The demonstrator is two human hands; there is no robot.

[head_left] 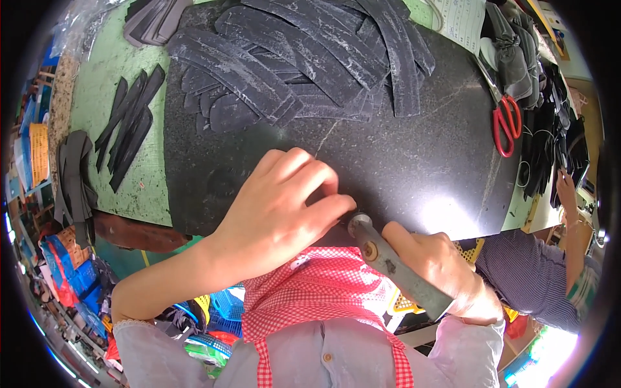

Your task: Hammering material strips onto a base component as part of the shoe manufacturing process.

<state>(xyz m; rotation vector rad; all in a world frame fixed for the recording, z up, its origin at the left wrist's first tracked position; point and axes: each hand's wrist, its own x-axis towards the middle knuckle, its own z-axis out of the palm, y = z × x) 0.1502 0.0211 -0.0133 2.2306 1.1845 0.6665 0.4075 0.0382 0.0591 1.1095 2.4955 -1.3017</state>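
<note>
A hammer (pixel 404 275) is in my right hand (pixel 443 262), at the front edge of the work surface. My fingers are closed around its handle, which is mostly hidden behind the grey metal head. The hammer's round face points toward the fingertips of my left hand (pixel 281 200). That hand rests over the dark slab (pixel 388 168), with fingers curled and thumb and forefinger drawn together at the slab's edge. Whatever lies between them is dark and mostly covered. Beyond both hands, a heap of dark, chalky-marked curved strips (pixel 291 58) covers the slab's far part.
Red-handled scissors (pixel 506 123) lie at the right. Narrow black strips (pixel 129 123) lie on the green tabletop (pixel 145 181) at left, with grey strips (pixel 74 181) at its edge. Bundled black pieces (pixel 546 142) sit at far right, where another person's hand (pixel 567 194) reaches in.
</note>
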